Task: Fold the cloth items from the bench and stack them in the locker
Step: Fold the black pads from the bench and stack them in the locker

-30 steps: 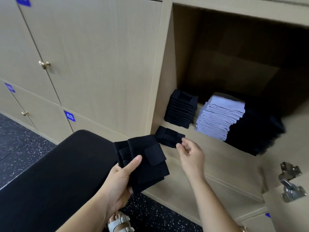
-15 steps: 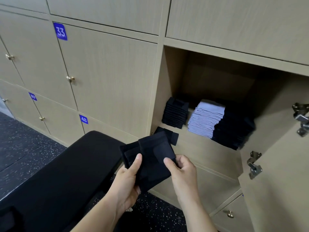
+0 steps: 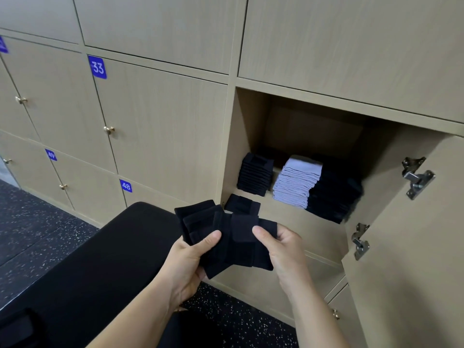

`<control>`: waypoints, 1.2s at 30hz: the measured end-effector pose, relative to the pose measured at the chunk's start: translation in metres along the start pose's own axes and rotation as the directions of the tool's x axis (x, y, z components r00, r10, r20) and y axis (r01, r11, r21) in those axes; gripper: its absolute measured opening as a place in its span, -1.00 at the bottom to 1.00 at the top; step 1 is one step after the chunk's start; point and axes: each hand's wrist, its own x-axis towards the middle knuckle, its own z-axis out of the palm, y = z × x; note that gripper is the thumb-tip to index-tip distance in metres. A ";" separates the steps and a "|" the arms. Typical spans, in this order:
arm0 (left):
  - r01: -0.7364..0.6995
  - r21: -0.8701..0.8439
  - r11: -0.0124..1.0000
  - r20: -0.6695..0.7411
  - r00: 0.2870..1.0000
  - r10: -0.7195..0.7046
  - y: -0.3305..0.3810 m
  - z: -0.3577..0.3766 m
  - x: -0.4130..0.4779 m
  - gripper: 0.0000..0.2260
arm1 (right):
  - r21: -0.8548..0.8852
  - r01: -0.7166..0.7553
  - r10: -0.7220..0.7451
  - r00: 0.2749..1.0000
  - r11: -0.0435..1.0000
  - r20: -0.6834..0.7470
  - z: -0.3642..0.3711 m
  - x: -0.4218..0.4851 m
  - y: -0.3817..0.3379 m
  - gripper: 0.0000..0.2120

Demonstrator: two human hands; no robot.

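while the left hand point(image 3: 190, 257) grips black folded cloths point(image 3: 200, 222), the right hand point(image 3: 281, 244) pinches one cloth point(image 3: 243, 237) before the open locker point(image 3: 313, 136).

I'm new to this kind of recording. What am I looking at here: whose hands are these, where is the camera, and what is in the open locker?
There is no machine here. A person works with bare hands, and the only camera sits on the person's head, looking forward and down, so the arms reach in from the bottom of the picture. The left hand and the right hand both grip a fanned bundle of black cloth pieces in front of the open locker. On its shelf, one folded black piece lies near the front edge. Behind it are a black stack, a pale stack and a dark pile. The black padded bench is at lower left, and the locker door hangs open at right.
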 end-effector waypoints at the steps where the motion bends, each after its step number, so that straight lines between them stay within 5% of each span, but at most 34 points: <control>1: -0.006 0.001 1.000 -0.001 1.000 0.006 -0.001 0.001 0.000 -0.61 | -0.007 0.009 -0.009 1.000 1.000 -0.011 0.001 -0.001 0.001 -0.93; 8: -0.010 0.002 1.000 -0.034 0.999 0.010 -0.006 0.005 0.010 -0.73 | -0.055 -0.047 0.040 0.992 0.997 -0.122 -0.021 -0.004 0.021 -0.92; 12: 0.005 0.010 1.000 -0.061 0.998 -0.005 -0.014 0.005 0.024 -0.73 | -0.157 0.051 -0.075 0.986 0.986 -0.152 -0.025 0.004 0.030 -0.87; 18: -0.011 -0.004 1.000 -0.163 0.987 0.010 -0.018 -0.010 0.062 -0.72 | -0.093 0.171 -0.189 0.949 0.981 -0.251 -0.031 0.054 0.035 -0.87; 36: 0.066 0.044 0.997 -0.130 0.990 -0.060 -0.032 -0.049 0.160 -0.75 | 0.039 -0.080 0.089 0.908 0.996 -0.409 0.006 0.245 0.151 -0.87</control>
